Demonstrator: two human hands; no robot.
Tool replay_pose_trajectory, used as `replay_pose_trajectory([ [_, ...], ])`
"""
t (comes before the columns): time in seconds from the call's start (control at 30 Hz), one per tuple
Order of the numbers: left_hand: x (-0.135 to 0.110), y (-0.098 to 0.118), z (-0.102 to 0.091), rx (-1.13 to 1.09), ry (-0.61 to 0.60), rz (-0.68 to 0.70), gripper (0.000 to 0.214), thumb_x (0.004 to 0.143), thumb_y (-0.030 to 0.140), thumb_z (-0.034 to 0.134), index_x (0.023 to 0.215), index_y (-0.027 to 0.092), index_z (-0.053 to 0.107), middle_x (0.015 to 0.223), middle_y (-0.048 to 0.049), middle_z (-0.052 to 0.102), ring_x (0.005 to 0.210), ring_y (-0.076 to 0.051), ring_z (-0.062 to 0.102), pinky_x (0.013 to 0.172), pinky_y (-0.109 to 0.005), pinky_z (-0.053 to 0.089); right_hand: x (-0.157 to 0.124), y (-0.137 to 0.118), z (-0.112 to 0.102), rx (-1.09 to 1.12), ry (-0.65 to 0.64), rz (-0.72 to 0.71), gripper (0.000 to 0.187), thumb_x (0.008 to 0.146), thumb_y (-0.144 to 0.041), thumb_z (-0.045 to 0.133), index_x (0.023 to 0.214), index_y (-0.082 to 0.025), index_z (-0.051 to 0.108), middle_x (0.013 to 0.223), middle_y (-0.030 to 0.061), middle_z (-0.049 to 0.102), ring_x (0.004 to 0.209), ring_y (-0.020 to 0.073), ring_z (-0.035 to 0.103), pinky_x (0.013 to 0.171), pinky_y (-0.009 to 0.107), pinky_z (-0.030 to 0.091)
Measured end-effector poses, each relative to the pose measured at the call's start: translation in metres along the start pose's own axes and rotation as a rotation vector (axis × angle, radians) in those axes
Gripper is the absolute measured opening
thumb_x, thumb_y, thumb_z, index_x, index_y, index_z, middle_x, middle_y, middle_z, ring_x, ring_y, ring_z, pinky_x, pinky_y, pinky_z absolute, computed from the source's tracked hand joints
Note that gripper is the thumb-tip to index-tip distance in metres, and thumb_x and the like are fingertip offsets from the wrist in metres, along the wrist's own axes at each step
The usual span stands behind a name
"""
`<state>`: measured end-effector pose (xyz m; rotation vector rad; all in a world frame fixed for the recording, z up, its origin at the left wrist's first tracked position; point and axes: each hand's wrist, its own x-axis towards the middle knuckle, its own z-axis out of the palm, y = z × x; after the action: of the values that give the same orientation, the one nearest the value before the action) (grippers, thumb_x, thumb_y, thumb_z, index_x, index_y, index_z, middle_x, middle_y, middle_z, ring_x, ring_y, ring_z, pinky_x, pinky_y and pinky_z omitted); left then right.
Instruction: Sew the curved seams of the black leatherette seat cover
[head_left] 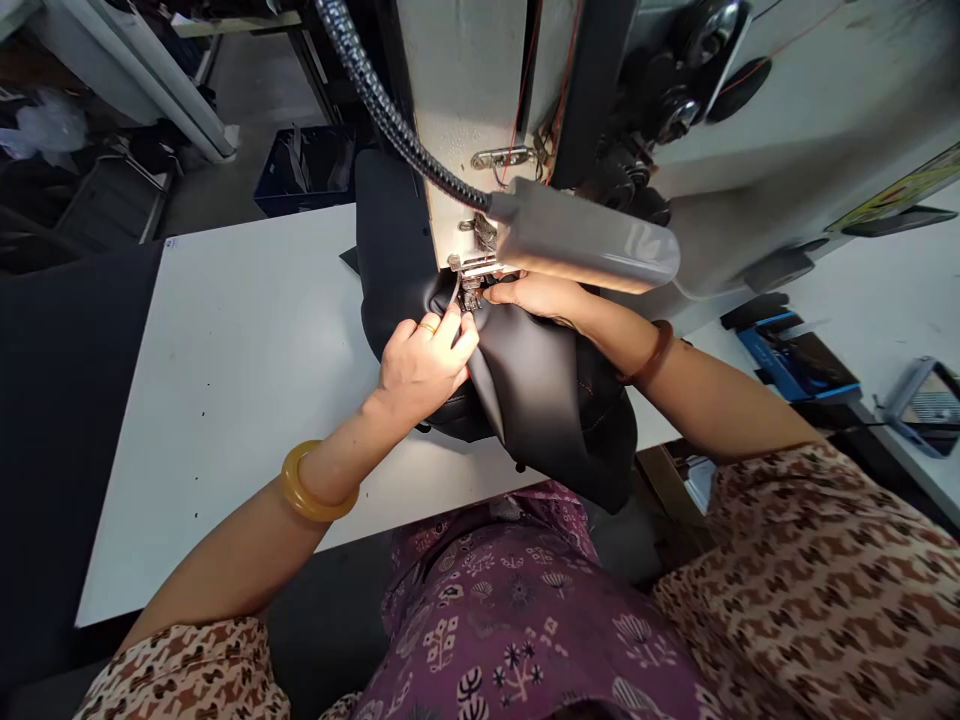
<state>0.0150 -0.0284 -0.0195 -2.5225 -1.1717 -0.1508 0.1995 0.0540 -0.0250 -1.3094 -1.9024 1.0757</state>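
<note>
"Where does the dark leather-like panel (544,400) lie?"

"Bunched on the white table (225,350) under the sewing machine's (480,110) presser foot (471,295), its long fold running back toward the person."

"And the hands?"

"The left hand (424,365) is closed on the fold, fingers pinching just beside the foot. The right hand (534,298) lies nearly flat on the panel, fingertips at the foot, no clear pinch – a grey lamp housing (585,240) hangs just above."

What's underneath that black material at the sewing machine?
The black material lies on a white table, with the left hand on top of it. The tabletop directly beneath is covered, so anything lying under the material cannot be seen.
</note>
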Motion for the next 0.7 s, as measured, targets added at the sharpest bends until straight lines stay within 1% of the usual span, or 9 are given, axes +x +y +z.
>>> replay_pose_trajectory([
  [0.1, -0.001, 0.001, 0.0, 0.023, 0.018, 0.007, 0.044, 0.082, 0.012, 0.046, 0.123, 0.008, 0.059, 0.127, -0.0214, 0.06, 0.088, -0.027, 0.063, 0.065, -0.036, 0.042, 0.0, 0.004, 0.0, 0.024, 0.003, -0.007, 0.021, 0.072, -0.015, 0.058, 0.091, -0.015, 0.067, 0.094, 0.0031, 0.068, 0.087, 0.0188, 0.06, 0.093, 0.039, 0.048],
  [0.2, -0.001, 0.001, 0.001, 0.014, 0.017, 0.004, 0.044, 0.081, 0.012, 0.047, 0.123, 0.008, 0.059, 0.127, -0.0218, 0.06, 0.088, -0.027, 0.063, 0.065, -0.036, 0.042, 0.0, 0.009, -0.001, 0.044, 0.034, -0.026, 0.017, 0.072, -0.018, 0.061, 0.088, -0.015, 0.066, 0.092, 0.0033, 0.068, 0.087, 0.0198, 0.059, 0.092, 0.04, 0.048],
  [0.33, -0.001, 0.0, 0.001, 0.024, 0.018, 0.014, 0.044, 0.081, 0.013, 0.046, 0.123, 0.008, 0.059, 0.126, -0.0218, 0.06, 0.088, -0.027, 0.063, 0.064, -0.037, 0.042, 0.001, 0.01, 0.0, -0.005, 0.067, -0.033, 0.015, 0.069, -0.018, 0.062, 0.084, -0.015, 0.065, 0.09, 0.0041, 0.066, 0.091, 0.0214, 0.059, 0.093, 0.04, 0.048],
  [0.43, -0.001, -0.001, 0.001, 0.01, 0.011, 0.009, 0.044, 0.081, 0.013, 0.046, 0.122, 0.01, 0.06, 0.126, -0.0209, 0.061, 0.088, -0.027, 0.064, 0.064, -0.037, 0.042, 0.001, 0.006, 0.001, -0.019, 0.066, -0.044, 0.016, 0.07, -0.018, 0.06, 0.085, -0.015, 0.065, 0.09, 0.0044, 0.066, 0.093, 0.0216, 0.06, 0.093, 0.041, 0.048],
  [0.57, -0.001, -0.002, 0.001, -0.028, 0.012, -0.006, 0.045, 0.08, 0.013, 0.048, 0.123, 0.011, 0.06, 0.126, -0.0205, 0.06, 0.088, -0.028, 0.063, 0.065, -0.037, 0.043, 0.001, 0.005, 0.001, -0.009, 0.035, -0.089, 0.018, 0.071, -0.022, 0.061, 0.087, -0.016, 0.066, 0.091, 0.0039, 0.068, 0.094, 0.0213, 0.06, 0.093, 0.041, 0.049],
  [0.7, 0.0, -0.002, 0.002, 0.007, 0.028, 0.003, 0.044, 0.081, 0.012, 0.045, 0.122, 0.01, 0.061, 0.125, -0.0205, 0.061, 0.086, -0.028, 0.063, 0.063, -0.037, 0.042, 0.001, 0.007, -0.001, -0.038, 0.06, -0.07, 0.019, 0.073, -0.024, 0.061, 0.089, -0.016, 0.067, 0.094, 0.0049, 0.068, 0.095, 0.0218, 0.061, 0.095, 0.041, 0.047],
])
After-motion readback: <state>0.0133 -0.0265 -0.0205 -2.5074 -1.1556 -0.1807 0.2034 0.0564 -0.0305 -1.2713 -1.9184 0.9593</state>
